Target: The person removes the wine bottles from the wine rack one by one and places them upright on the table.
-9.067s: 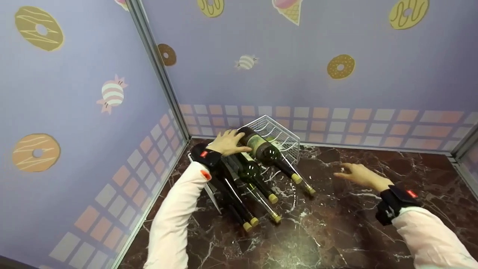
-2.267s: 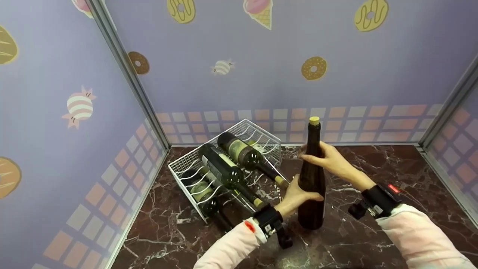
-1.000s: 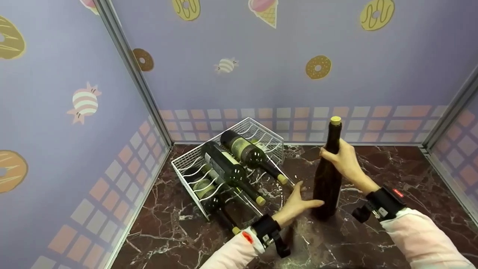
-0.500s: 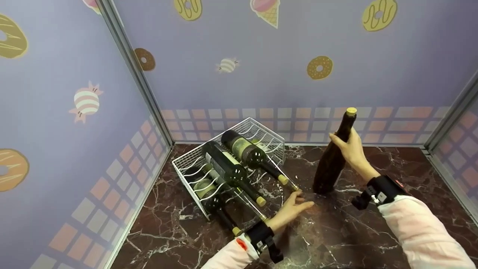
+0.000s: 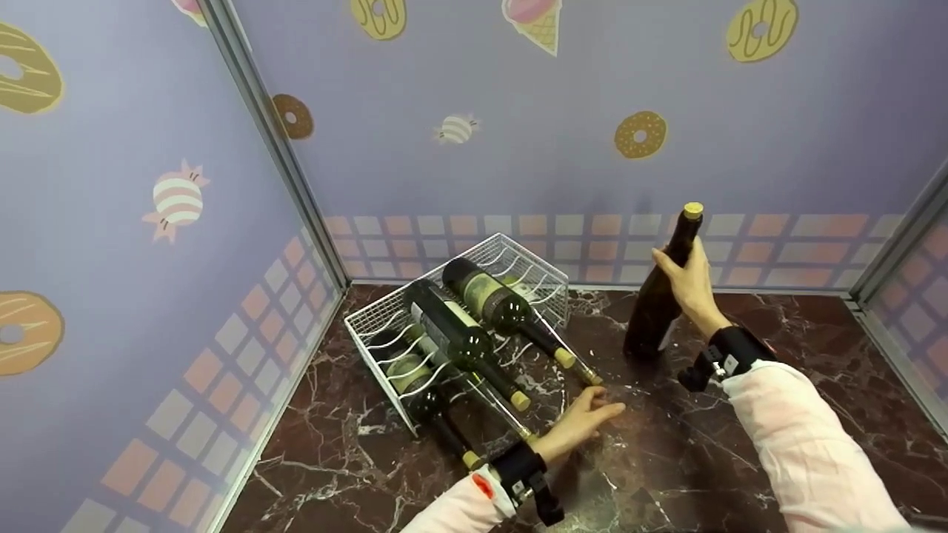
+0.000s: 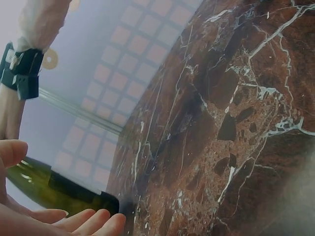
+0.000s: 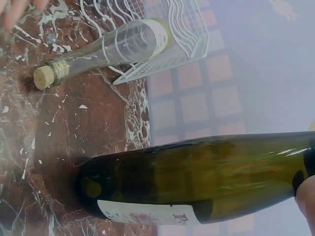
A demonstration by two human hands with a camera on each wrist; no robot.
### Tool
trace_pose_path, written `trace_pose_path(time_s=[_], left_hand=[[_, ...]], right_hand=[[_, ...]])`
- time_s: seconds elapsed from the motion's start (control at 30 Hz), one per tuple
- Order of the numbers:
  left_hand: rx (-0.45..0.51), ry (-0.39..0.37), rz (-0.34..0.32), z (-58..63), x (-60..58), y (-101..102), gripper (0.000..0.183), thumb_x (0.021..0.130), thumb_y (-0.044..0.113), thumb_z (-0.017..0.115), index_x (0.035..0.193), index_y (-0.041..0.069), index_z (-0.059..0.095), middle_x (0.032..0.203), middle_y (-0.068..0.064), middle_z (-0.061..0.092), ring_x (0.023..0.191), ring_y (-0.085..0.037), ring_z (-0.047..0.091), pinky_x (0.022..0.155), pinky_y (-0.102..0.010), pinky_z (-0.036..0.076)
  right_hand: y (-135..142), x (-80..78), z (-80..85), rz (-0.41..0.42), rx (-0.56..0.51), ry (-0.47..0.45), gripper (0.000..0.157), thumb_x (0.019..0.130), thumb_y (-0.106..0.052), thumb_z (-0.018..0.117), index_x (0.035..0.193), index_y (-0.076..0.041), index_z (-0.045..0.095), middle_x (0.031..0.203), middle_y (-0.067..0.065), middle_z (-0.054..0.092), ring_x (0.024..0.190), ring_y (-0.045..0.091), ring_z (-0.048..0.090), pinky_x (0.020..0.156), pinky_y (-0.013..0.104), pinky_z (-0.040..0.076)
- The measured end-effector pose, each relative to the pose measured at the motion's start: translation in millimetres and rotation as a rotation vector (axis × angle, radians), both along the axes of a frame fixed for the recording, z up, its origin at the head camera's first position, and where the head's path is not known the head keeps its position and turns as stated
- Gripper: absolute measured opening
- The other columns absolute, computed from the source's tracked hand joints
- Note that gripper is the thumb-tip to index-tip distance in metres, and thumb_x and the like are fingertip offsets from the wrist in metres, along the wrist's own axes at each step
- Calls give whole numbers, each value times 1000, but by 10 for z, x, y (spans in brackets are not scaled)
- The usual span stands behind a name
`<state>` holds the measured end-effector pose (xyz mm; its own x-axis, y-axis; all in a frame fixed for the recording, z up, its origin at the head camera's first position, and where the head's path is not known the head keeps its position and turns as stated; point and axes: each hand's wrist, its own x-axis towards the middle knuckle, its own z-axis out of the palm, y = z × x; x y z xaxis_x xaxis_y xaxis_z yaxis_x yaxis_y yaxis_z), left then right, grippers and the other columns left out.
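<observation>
My right hand (image 5: 690, 285) grips the neck of a dark wine bottle (image 5: 650, 314), its cork (image 5: 693, 210) uppermost and leaning right. In the right wrist view the bottle (image 7: 197, 172) looks green with a pale label, its base low over the marble; whether it touches there I cannot tell. My left hand (image 5: 578, 423) is apart from it, thumb and fingers loosely spread and holding nothing. A clear corked bottle (image 7: 118, 46) ends near the left fingertips, without contact in the right wrist view. The left wrist view shows loose fingers (image 6: 86, 223) in front of the green bottle (image 6: 64, 189).
A white wire rack (image 5: 357, 334) stands left of my hands, near the back corner. Two dark bottles, one (image 5: 448, 326) beside another (image 5: 496, 300), lie on its upper level. Below are a green bottle (image 5: 415, 379) and clear ones. Patterned walls (image 5: 518, 163) enclose the marble counter (image 5: 666, 459).
Earlier the bottles lay in the rack, my left hand on them. Later both hands held one bottle upright. My left hand has let go; my right has moved it back and rightward, tilting it.
</observation>
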<state>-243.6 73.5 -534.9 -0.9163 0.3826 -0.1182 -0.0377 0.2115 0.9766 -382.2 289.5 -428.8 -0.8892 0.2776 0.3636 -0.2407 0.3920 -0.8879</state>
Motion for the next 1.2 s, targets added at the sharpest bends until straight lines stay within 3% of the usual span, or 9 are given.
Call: trace_pose_path(time_s=[0.2,0.47,0.63,0.8,1.0,1.2], left_hand=[[29,-40,5,11,17,60,53,94,27,64,136,1,48,129,-21,59,114,-30,61,93,-51,54],[11,-29,10,30,19,54,51,94,27,64,136,2,49,130,-20,59,113,-30,61,92,-50,55],[6,-24,10,28,25,45,52,94,27,64,136,2,49,129,-21,59,111,-30,62,92,-49,55],[13,-36,17,1,26,47,51,94,25,63,137,1,48,127,-21,59,111,-30,62,92,-50,55],[28,-48,17,-14,14,57,51,93,25,64,136,1,49,128,-23,58,112,-30,62,93,-51,54],[46,-42,12,-55,13,59,50,92,22,64,133,-1,49,124,-22,59,110,-28,62,91,-51,54]], right_hand=[[-3,-86,-62,9,-57,22,43,95,-19,65,124,6,46,94,-7,53,84,0,51,87,20,41],[-11,-138,-79,4,-66,4,43,96,-19,64,124,6,44,97,-4,53,85,1,52,87,21,43],[-2,-178,-72,-15,-5,-20,43,96,-24,63,124,3,44,102,1,54,87,4,49,86,22,41],[8,-225,-93,-8,47,-39,46,97,-24,60,130,3,41,110,11,55,97,17,52,87,24,39],[8,-258,-83,12,90,-51,47,98,-20,58,132,5,38,116,24,55,109,37,54,95,39,42],[22,-277,-59,-11,135,-81,47,98,-18,59,131,7,37,119,32,55,114,45,54,101,52,41]])
